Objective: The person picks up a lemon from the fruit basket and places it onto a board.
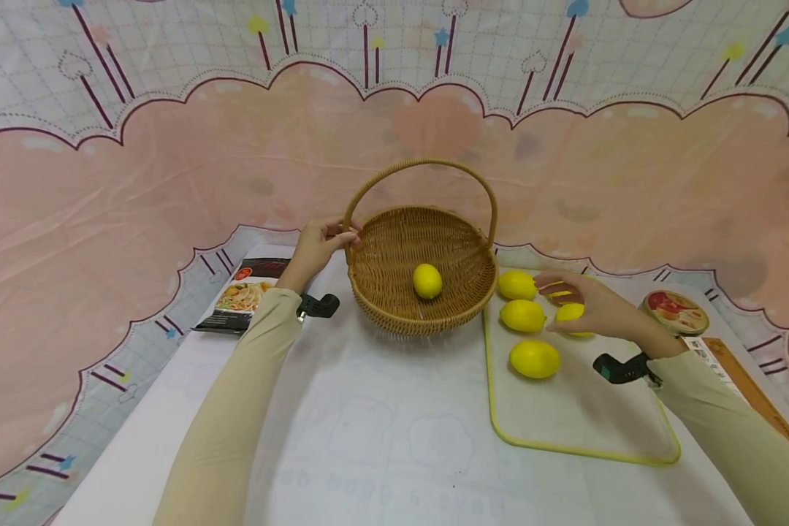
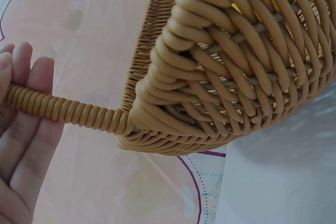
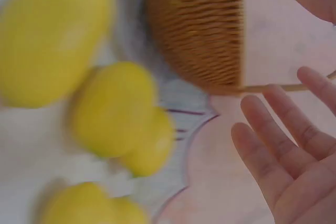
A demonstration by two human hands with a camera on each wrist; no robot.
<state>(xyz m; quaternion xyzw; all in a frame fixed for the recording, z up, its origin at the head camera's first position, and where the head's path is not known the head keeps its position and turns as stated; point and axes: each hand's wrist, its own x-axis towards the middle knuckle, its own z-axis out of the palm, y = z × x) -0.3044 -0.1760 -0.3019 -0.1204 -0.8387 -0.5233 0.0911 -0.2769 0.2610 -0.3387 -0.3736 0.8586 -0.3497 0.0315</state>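
Observation:
A brown wicker basket (image 1: 394, 256) with a tall arched handle (image 2: 79, 114) stands at the back middle, and one lemon (image 1: 427, 281) lies inside it. My left hand (image 1: 318, 247) grips the handle near its left foot, thumb and fingers around it. Several lemons (image 1: 535, 359) lie on a pale cutting board (image 1: 585, 416) with a yellow-green rim, right of the basket. Above the farther lemons hangs my right hand (image 1: 588, 303), its fingers spread and nothing between them. In the right wrist view the fingers (image 3: 283, 145) are apart from the blurred lemons (image 3: 115, 108).
A black food packet (image 1: 239, 292) lies at the left, partly behind the left forearm. A round tin (image 1: 675, 313) stands at the right, with a brown flat box (image 1: 749, 380) beside the right forearm. A patterned pink cloth (image 1: 269, 168) hangs behind the table.

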